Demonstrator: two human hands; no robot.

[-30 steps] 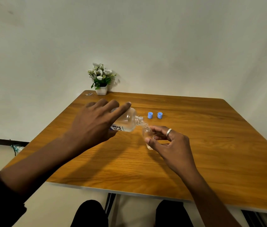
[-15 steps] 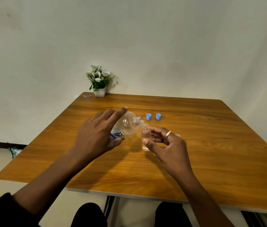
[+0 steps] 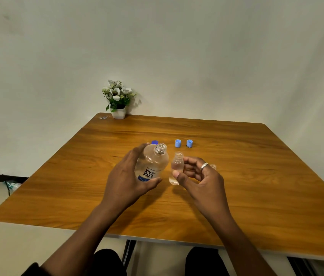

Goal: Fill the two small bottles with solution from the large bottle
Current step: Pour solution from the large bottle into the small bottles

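Observation:
My left hand grips the large clear bottle, which stands nearly upright with its neck open and a white and blue label facing me. Right beside it, my right hand holds a small clear bottle between thumb and fingers, upright and uncapped, with clear liquid in it. The second small bottle shows only as a rim behind my right fingers. Two light blue caps lie on the table just beyond the bottles. A darker blue cap peeks out behind the large bottle.
The wooden table has a white pot of flowers at its far left corner, close to the wall. A small scrap lies next to the pot. My knees show under the near table edge.
The large bottle has swung from tilted over the small bottle's mouth back to nearly upright. My right hand has kept the small bottle in place.

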